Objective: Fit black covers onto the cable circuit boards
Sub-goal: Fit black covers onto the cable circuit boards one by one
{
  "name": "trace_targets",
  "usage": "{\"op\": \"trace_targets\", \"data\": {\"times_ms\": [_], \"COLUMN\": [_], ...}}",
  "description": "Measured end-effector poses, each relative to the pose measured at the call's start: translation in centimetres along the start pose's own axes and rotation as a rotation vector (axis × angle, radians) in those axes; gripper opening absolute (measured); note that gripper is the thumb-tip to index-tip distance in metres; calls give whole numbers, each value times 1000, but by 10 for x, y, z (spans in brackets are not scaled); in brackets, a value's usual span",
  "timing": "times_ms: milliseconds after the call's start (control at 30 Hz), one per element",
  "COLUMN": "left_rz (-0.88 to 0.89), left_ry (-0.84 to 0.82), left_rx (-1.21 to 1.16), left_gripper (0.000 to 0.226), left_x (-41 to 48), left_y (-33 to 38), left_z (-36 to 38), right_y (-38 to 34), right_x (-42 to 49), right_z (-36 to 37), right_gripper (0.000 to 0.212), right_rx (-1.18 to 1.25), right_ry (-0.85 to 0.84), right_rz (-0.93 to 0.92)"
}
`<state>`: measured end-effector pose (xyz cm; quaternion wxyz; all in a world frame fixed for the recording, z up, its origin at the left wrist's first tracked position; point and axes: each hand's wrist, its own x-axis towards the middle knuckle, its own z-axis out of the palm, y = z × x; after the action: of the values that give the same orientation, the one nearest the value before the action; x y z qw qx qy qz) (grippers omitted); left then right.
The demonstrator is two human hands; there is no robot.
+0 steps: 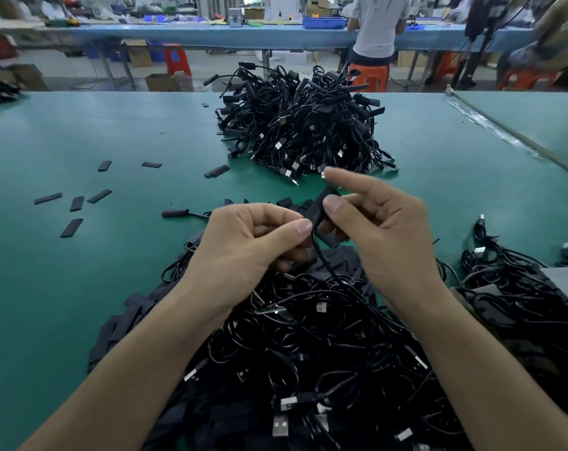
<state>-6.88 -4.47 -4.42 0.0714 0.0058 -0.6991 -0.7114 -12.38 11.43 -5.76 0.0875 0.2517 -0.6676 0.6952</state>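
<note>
Right fingers (334, 205): the thumb and the fingers under it are clamped on the black cover (318, 208); the forefinger sticks out straight above it, touching nothing.
Left fingers (300, 227): curled in, with the thumb tip pinching the cable (322, 257) just below the cover's lower end.
Cover: held tilted above the table between the two hands, its top leaning toward the far edge.
Circuit board: hidden by the cover or the fingers, so how deep it sits cannot be told.
Step in hand: judging by the grip, this cover is being slid or seated over the board at the cable's end.
Right hand (383, 229): back to the camera, wrist raised, forearm coming in from the near right corner.
Left hand (243, 245): a loose fist, knuckles up, forearm coming in from the near edge on the left.
Near pile (308, 353): a thick tangle of cables at the near edge under both wrists, probably still to be covered.
Loose covers (77, 203): flat black pieces scattered toward the left edge, with more heaped beside the near pile.
Far pile (305, 125): a mound by the middle of the far edge, many ends showing black covers; likely finished work.
Progress: roughly midway, with plenty left.
Table (81, 288): green surface.
</note>
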Motion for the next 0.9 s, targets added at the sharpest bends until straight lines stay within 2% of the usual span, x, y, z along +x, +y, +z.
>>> {"op": "trace_targets", "data": {"times_ms": [133, 233, 700, 800, 900], "left_rz": [13, 19, 60, 89, 177], "left_ry": [17, 1, -17, -92, -130], "left_rx": [77, 115, 113, 208, 369], "left_gripper": [18, 11, 23, 29, 24], "left_x": [0, 1, 1, -1, -2], "left_y": [-4, -6, -6, -4, -3], "left_z": [0, -1, -1, -2, -2], "right_y": [-1, -1, -7, -10, -16], "right_x": [-2, -3, -1, 0, 0], "right_z": [1, 4, 4, 3, 4], "right_gripper": [19, 19, 18, 14, 14], "right_rx": [-15, -46, 6, 67, 73], "right_ry": [40, 68, 86, 125, 115], "right_rz": [6, -25, -1, 21, 7]}}
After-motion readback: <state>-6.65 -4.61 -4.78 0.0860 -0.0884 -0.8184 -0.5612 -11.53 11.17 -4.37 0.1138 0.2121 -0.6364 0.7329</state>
